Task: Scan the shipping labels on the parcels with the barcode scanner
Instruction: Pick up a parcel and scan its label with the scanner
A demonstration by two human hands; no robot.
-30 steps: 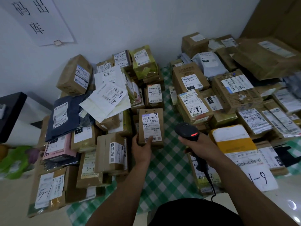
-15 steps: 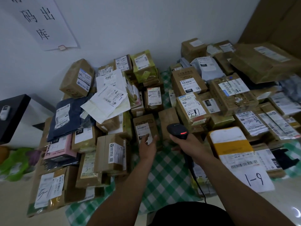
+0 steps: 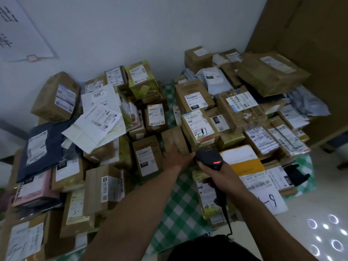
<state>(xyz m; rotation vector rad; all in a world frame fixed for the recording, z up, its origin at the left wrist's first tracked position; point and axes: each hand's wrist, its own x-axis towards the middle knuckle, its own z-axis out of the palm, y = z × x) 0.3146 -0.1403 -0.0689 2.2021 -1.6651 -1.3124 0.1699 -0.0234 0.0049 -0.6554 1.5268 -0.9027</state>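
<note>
Grip clenched round the barcode scanner (image 3: 209, 157), the right hand (image 3: 224, 178) hovers at centre. The left hand (image 3: 176, 156) has quit the labelled parcel (image 3: 147, 159), now set to its left, for a plain brown parcel (image 3: 175, 139) just beyond; whether it grasps cannot be told. No label shows there, so likely a turn before scanning.

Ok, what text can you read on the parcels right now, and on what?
"010": centre box
"15H": tall box
"221": grey bag
"1-2": rear box, handwritten
"131": small box
"-9": white sheet, handwritten
Label fine print and barcodes: too small to read.
</note>
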